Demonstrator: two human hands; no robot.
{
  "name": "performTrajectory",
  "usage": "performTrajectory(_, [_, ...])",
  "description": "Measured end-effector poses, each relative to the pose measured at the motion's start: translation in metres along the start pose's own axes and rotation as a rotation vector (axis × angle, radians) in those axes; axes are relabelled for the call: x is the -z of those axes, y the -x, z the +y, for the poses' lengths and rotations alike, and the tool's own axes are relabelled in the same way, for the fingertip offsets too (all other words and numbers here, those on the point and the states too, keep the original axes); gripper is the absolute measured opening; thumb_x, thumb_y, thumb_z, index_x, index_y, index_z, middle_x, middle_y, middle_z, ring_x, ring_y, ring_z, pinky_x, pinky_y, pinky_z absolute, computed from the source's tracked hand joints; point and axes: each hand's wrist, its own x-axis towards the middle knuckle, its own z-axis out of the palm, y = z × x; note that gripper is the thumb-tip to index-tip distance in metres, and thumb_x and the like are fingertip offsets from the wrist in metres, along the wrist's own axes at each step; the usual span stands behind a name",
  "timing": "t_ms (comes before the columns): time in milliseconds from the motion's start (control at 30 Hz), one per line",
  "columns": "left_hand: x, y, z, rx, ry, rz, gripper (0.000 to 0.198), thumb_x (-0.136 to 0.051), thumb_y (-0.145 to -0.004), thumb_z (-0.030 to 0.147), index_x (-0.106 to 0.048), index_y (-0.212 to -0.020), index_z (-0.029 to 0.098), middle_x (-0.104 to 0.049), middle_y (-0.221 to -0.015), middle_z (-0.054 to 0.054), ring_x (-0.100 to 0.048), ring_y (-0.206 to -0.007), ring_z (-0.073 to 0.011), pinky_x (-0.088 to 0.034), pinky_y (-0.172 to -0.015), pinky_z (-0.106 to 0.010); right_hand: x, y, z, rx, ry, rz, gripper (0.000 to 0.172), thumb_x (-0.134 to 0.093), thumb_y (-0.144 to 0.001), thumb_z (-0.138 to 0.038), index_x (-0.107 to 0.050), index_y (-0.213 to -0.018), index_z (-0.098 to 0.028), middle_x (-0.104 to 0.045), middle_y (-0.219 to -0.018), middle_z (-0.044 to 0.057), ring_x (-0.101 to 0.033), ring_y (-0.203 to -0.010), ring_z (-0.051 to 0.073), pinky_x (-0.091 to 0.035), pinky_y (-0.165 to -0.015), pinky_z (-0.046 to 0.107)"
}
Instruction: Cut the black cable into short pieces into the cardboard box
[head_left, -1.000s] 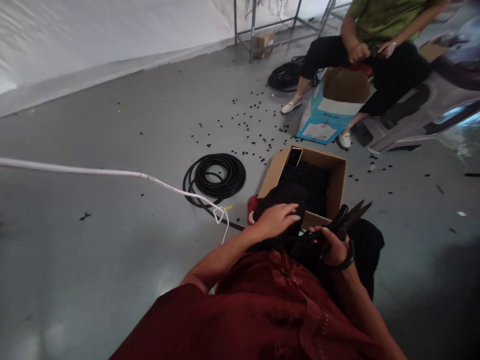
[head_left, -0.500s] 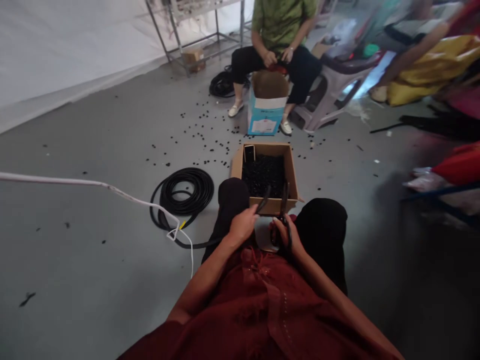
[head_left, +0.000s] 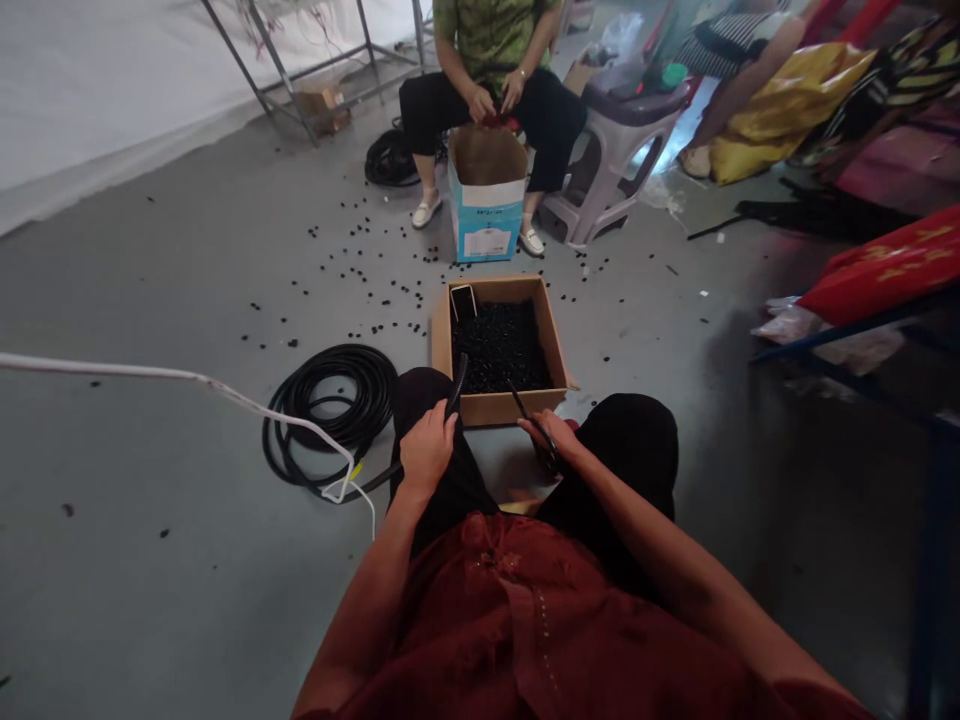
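Note:
My left hand [head_left: 426,448] is closed around a black rubber tube [head_left: 460,376], whose free end points up toward the box. Behind that hand the tube runs over my left thigh to a coil [head_left: 376,385] on the floor. In my right hand [head_left: 559,438] is a pair of dark scissors [head_left: 523,407], tips pointing forward and left, apart from the tube. Just ahead of both hands stands an open cardboard box [head_left: 499,409] holding many small black pieces [head_left: 501,345]. A phone [head_left: 463,302] leans in its far left corner.
A white cord [head_left: 247,398] hangs across the left side. Opposite sits a person [head_left: 491,50] behind a blue and white box [head_left: 486,225], beside a grey plastic stool [head_left: 619,150]. Small black bits are scattered on the floor. A red bag [head_left: 885,265] lies at right.
The view has swung so the surroundings sit further left. My hands are further apart, the left having moved away with the tube. The scissors have tipped from upright to leaning left.

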Motion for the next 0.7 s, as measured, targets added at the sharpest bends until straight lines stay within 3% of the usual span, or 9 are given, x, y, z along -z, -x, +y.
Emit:
performTrajectory(100, [-0.004,0.0,-0.002,-0.03,-0.044,0.031,0.047,-0.029,-0.098,0.043,-0.057,-0.127,0.018,-0.07,-0.1,-0.008,-0.066,-0.085,-0.0183,-0.042,-0.068,-0.025,-0.004,-0.027,0.006,-0.013,0.024,-0.009,0.027,-0.047,-0.092,-0.037,-0.058,-0.099,-0.014,-0.065,-0.106,0.016,-0.06,-0.102,0.023,-0.041,-0.08,0.025])
performTrajectory(200, [-0.007,-0.002,-0.006,-0.035,-0.069,0.059,0.045,-0.031,-0.098,0.042,-0.058,-0.126,0.017,-0.07,-0.094,-0.008,-0.065,-0.08,-0.0178,-0.041,-0.066,-0.026,-0.009,-0.052,0.01,-0.057,0.034,-0.031,0.024,-0.047,-0.09,-0.028,-0.056,-0.107,-0.013,-0.067,-0.105,0.014,-0.063,-0.097,0.022,-0.042,-0.076,0.026])
performTrajectory(300, [-0.01,-0.004,-0.011,-0.048,-0.083,0.08,0.044,-0.034,-0.098,0.041,-0.06,-0.123,0.016,-0.071,-0.09,-0.007,-0.065,-0.077,-0.017,-0.041,-0.066,-0.026,-0.015,-0.075,0.013,-0.104,0.051,-0.041,0.027,-0.046,-0.09,-0.028,-0.055,-0.111,-0.014,-0.067,-0.108,0.014,-0.063,-0.097,0.023,-0.042,-0.076,0.028])
performTrajectory(500, [-0.012,-0.012,-0.017,-0.051,-0.1,0.116,0.041,-0.037,-0.098,0.04,-0.061,-0.12,0.015,-0.072,-0.092,-0.007,-0.066,-0.077,-0.0161,-0.041,-0.066,-0.025,-0.022,-0.115,0.023,-0.127,0.114,-0.013,0.029,-0.045,-0.092,-0.029,-0.056,-0.113,-0.013,-0.061,-0.12,0.018,-0.053,-0.116,0.028,-0.039,-0.09,0.035])
performTrajectory(700, [-0.012,-0.019,-0.022,-0.08,-0.101,0.163,0.037,-0.04,-0.097,0.037,-0.06,-0.118,0.013,-0.072,-0.087,-0.006,-0.066,-0.072,-0.0152,-0.041,-0.063,-0.024,-0.027,-0.136,0.036,-0.119,0.163,-0.022,0.031,-0.036,-0.096,-0.028,-0.056,-0.114,-0.012,-0.061,-0.119,0.02,-0.053,-0.117,0.027,-0.035,-0.096,0.039])
